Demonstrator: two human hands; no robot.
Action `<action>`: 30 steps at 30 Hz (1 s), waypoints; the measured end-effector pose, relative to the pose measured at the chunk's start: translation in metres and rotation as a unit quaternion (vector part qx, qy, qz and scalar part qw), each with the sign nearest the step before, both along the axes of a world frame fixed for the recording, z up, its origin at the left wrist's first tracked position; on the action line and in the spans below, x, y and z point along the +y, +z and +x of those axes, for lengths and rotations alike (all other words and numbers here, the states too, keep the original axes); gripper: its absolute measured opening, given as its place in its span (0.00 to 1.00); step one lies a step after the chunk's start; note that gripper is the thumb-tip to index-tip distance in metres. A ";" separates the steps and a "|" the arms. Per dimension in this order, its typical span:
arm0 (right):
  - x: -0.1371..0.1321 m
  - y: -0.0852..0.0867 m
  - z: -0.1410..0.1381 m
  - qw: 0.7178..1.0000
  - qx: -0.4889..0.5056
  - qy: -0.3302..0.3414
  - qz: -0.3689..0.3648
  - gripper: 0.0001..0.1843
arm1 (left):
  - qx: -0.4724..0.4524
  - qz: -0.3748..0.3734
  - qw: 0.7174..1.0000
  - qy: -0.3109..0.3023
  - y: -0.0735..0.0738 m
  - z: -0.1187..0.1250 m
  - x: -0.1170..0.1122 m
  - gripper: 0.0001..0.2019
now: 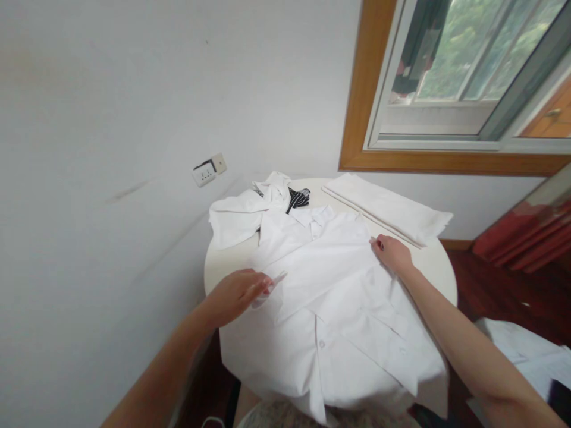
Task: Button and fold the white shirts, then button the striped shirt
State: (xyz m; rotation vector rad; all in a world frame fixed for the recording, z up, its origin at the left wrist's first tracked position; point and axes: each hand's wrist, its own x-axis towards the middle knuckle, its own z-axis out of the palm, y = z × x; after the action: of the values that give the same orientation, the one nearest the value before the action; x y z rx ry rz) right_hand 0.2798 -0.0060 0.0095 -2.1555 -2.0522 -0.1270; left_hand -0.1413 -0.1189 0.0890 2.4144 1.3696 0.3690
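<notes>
A white button-up shirt [332,297] lies spread over a small round white table [439,267], collar toward the wall. My left hand [238,292] pinches a fold of the shirt's fabric at its left edge, fingers closed on the cloth. My right hand [391,252] rests on the shirt's right shoulder area, fingers curled down and gripping the fabric there. The shirt's hem hangs over the near table edge.
A crumpled white garment [243,214] with a black striped piece [298,198] lies at the table's back left. A folded white cloth [388,209] sits at the back right under the window. A wall socket [209,170] is on the left wall. White fabric [526,351] lies on the floor at right.
</notes>
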 end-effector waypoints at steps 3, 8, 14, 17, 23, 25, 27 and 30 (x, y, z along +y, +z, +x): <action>0.000 0.000 0.000 1.000 0.004 0.000 -0.005 0.21 | 0.041 0.030 0.999 -0.019 0.001 0.005 -0.010 0.19; -0.001 0.000 0.000 1.000 0.009 -0.003 -0.008 0.21 | 0.090 0.063 0.994 -0.009 -0.003 -0.008 -0.030 0.20; 0.000 0.001 0.001 1.000 0.009 -0.001 -0.015 0.22 | 0.079 0.032 0.995 0.061 -0.005 -0.034 -0.047 0.20; 0.000 0.002 0.000 0.999 0.010 -0.009 -0.029 0.22 | 0.084 0.045 0.991 0.098 -0.003 -0.036 -0.047 0.18; -0.001 0.003 -0.002 1.000 0.011 -0.002 -0.015 0.21 | 0.092 0.032 0.988 0.123 -0.018 -0.027 -0.042 0.13; 0.000 0.002 -0.002 1.000 0.008 -0.004 -0.014 0.22 | 0.111 0.019 0.986 0.122 -0.026 -0.029 -0.042 0.12; 0.000 0.001 -0.002 1.000 0.005 -0.004 -0.013 0.22 | 0.133 0.019 0.983 0.125 -0.033 -0.033 -0.043 0.11; 0.002 0.000 -0.001 1.000 0.000 0.000 -0.013 0.21 | 0.137 0.097 0.977 0.128 -0.038 -0.034 -0.043 0.11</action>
State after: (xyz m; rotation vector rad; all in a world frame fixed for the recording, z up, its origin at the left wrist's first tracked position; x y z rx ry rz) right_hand 0.2784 -0.0045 0.0097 -2.1700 -2.0665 -0.1005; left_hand -0.1751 -0.1622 0.0506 2.5214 1.8542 0.2462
